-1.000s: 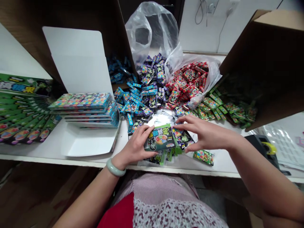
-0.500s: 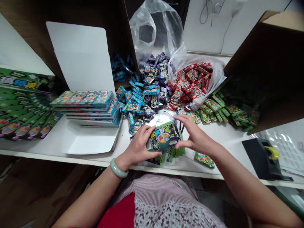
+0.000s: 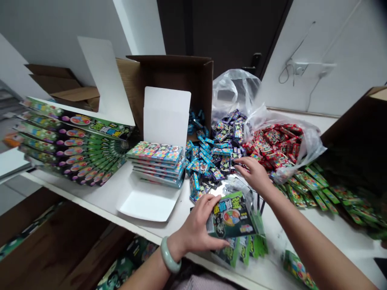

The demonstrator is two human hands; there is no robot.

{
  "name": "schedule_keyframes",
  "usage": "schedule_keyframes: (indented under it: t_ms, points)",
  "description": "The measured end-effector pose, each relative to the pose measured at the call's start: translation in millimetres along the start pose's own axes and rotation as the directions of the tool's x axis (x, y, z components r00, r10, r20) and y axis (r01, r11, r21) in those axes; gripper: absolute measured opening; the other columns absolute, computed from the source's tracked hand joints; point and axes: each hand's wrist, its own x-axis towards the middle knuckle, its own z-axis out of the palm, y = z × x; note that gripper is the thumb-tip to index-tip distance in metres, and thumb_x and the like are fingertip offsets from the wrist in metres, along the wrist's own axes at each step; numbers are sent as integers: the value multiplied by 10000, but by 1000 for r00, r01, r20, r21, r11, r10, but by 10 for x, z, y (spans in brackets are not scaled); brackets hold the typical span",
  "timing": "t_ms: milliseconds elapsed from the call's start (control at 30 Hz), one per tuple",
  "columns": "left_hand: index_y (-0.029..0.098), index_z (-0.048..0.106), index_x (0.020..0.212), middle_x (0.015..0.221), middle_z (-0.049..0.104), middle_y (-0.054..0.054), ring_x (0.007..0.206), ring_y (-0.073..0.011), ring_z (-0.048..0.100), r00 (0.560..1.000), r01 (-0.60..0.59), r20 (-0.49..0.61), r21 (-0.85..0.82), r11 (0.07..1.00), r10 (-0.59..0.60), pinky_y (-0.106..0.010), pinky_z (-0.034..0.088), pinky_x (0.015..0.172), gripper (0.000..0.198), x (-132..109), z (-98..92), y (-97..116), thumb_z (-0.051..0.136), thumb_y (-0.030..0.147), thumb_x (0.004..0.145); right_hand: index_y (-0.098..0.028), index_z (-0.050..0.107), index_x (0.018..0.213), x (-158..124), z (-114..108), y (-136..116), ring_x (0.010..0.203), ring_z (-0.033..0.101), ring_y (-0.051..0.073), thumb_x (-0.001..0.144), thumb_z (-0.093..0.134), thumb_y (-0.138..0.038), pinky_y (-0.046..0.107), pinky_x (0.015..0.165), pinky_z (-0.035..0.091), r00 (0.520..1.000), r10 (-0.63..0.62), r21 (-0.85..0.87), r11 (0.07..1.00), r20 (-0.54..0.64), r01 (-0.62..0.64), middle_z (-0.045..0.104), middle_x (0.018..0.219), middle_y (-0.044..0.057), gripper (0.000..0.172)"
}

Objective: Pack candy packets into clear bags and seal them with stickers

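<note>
Just inside table edge (image 3: 90,208), pouch (image 3: 232,216) in left hand (image 3: 198,227), right hand (image 3: 254,175) by packets (image 3: 225,163)

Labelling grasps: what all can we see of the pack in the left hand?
The pack: flat, dark, green-edged, shiny like plastic film, printed with bright lettering and a multicoloured disc. Face up over similar packs near the table's front edge; left end held by the left hand, thumb along the bottom. Can't tell if it's sealed.

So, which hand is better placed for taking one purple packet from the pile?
Probably the right hand: it is close to the purple packets, though whether it holds something is unclear. The left hand is farther from them and occupied, holding the green-and-black bag.
</note>
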Motion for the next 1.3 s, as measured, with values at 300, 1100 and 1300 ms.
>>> schedule_keyframes:
  t_ms: [300, 1100, 1300]
  points:
    - [245, 249, 1463, 1354, 408, -152, 1254, -359, 449, 999, 23, -37, -5, 1000, -24, -546, 417, 1062, 1058, -69, -157, -68, 827, 513, 618, -179, 688, 1092, 715, 414, 143, 1016, 580, 262, 875, 560, -150, 390, 897, 485, 991, -93, -395, 910, 95, 123, 672, 1069, 130, 254]
    - [252, 361, 1408, 1292, 448, -107, 1229, -311, 478, 994, 100, 34, 144, 985, -106, -513, 423, 1060, 820, 71, -130, -87, 752, 490, 728, -272, 318, 1486, -1355, -196, 416, 1471, 130, 327, 722, 767, -465, 571, 1151, 208, 885, 14, 96, 993, 466, -66, 254, 1578, 128, 907]
    - [231, 346, 1415, 1281, 434, -125, 1212, -324, 479, 994, 58, 85, 126, 990, -69, -540, 445, 1024, 866, 112, -9, -15, 768, 489, 704, -223, 502, 1319, -1296, -163, 335, 1233, 482, 290, 735, 745, -320, 494, 1052, 393, 968, 50, 72, 995, 245, -70, 500, 1295, 144, 640]
